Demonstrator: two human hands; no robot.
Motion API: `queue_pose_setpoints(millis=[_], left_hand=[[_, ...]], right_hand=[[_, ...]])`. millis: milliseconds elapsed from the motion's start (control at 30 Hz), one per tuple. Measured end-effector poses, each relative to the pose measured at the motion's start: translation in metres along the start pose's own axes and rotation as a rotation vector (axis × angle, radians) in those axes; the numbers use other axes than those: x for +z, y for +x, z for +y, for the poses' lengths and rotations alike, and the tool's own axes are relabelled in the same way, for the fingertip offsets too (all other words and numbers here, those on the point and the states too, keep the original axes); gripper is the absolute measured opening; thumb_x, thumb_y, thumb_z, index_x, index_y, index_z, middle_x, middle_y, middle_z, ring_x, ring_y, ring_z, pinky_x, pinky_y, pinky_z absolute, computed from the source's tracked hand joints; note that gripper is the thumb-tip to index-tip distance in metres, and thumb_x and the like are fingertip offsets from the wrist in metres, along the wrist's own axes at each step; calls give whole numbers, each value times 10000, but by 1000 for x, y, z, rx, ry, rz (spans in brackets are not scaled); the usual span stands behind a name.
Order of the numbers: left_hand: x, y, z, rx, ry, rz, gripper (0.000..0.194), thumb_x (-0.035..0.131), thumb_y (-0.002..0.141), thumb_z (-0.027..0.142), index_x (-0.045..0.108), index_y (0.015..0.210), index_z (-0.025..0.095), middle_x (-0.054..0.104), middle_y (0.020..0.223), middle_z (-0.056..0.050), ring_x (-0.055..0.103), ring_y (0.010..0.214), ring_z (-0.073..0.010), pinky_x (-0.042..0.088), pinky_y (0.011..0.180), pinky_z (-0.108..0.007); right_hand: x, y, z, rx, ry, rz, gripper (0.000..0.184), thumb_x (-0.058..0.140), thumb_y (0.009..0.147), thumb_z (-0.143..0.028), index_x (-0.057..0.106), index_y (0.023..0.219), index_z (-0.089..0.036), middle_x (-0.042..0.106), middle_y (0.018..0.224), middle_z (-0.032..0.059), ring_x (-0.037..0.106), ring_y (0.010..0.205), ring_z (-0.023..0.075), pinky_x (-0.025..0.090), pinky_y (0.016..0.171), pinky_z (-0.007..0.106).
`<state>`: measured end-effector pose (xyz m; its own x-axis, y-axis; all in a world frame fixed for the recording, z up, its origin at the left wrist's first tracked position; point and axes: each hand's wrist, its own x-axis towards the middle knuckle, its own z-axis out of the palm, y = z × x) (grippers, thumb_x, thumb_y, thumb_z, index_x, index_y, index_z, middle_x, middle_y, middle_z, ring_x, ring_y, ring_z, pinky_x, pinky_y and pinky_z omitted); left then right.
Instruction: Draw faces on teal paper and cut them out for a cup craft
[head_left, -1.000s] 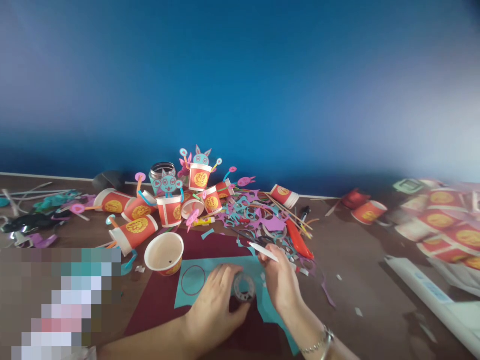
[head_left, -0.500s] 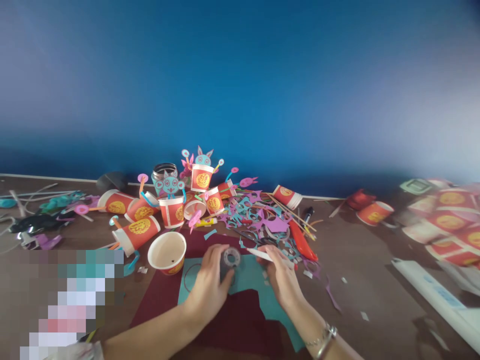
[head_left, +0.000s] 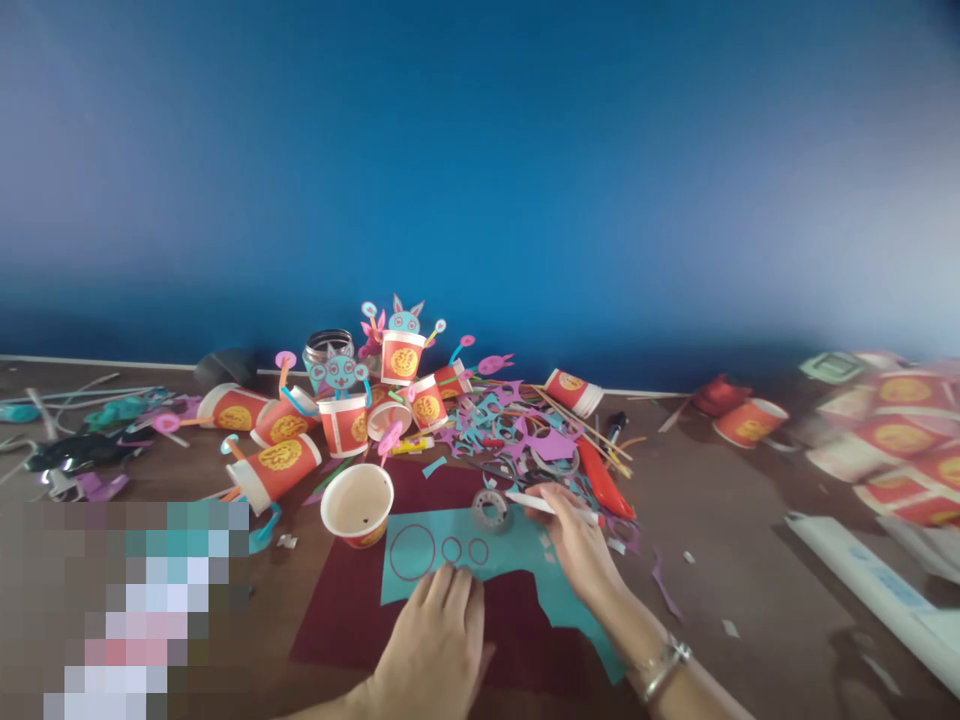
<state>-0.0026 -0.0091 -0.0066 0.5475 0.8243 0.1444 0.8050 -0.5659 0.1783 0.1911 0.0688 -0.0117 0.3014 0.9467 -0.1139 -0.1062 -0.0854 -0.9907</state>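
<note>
A white marker with a red end (head_left: 536,502) is gripped in the fingers of my right hand (head_left: 574,540), over the right side of a blue paper sheet (head_left: 517,545). My left hand (head_left: 442,635) holds nothing; it lies with fingers stretched on the sheet's near edge. On the blue sheet are one large drawn circle and two small ones in dark red. A clear tape roll (head_left: 492,511) lies at the sheet's far edge, just left of the marker's tip. Under the blue sheet is a dark red sheet (head_left: 337,620). A paper cup (head_left: 357,505) stands upright at their left.
Decorated paper cups (head_left: 345,425) are clustered behind the sheets. Blue and purple paper scraps (head_left: 555,445) are heaped beside them, with a red-handled tool (head_left: 604,482). More red cups (head_left: 904,440) lie at the far right, near a long white package (head_left: 870,590).
My left hand has let go of the tape roll and come down toward me onto the paper. The sheets and the upright cup have shifted right. My right hand still holds the marker.
</note>
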Motion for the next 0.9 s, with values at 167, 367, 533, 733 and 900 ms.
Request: queue_pose_setpoints(millis=[167, 367, 533, 733, 900], left_hand=[[19, -9, -2, 180, 62, -62, 617, 455, 829, 529, 467, 1276, 104, 542, 1244, -209, 497, 1139, -325, 414, 904, -437], [24, -13, -6, 199, 80, -17, 700, 451, 804, 577, 394, 1330, 119, 516, 1273, -203, 443, 1182, -338, 366, 941, -487], [22, -23, -15, 213, 195, 124, 720, 415, 797, 622, 410, 1321, 129, 570, 1216, -162, 487, 1111, -333, 384, 903, -459], [37, -27, -18, 222, 244, 308, 622, 392, 845, 548, 428, 1307, 133, 603, 1149, -140, 510, 1074, -312, 399, 902, -424], [52, -29, -13, 84, 277, 322, 438, 437, 874, 216, 417, 1311, 187, 610, 1162, -114, 533, 1100, -290, 421, 930, -403]], right_hand=[[13, -13, -10, 64, 44, -68, 283, 622, 727, -458, 712, 816, -205, 695, 817, 37, 613, 705, 187, 454, 667, 302], [57, -44, -7, 348, 155, -417, 254, 665, 711, -425, 685, 758, -176, 686, 753, 33, 613, 668, 162, 461, 656, 276], [65, -30, -6, 173, 94, -338, 228, 654, 713, -395, 668, 724, -168, 672, 842, 38, 618, 751, 176, 471, 701, 283], [78, -27, -12, 61, -89, -458, 162, 611, 736, -335, 602, 685, -182, 649, 612, 4, 580, 582, 149, 394, 500, 221], [88, -29, -7, -65, -217, -497, 193, 595, 739, -287, 515, 590, -195, 562, 486, -46, 447, 434, 95, 318, 431, 205]])
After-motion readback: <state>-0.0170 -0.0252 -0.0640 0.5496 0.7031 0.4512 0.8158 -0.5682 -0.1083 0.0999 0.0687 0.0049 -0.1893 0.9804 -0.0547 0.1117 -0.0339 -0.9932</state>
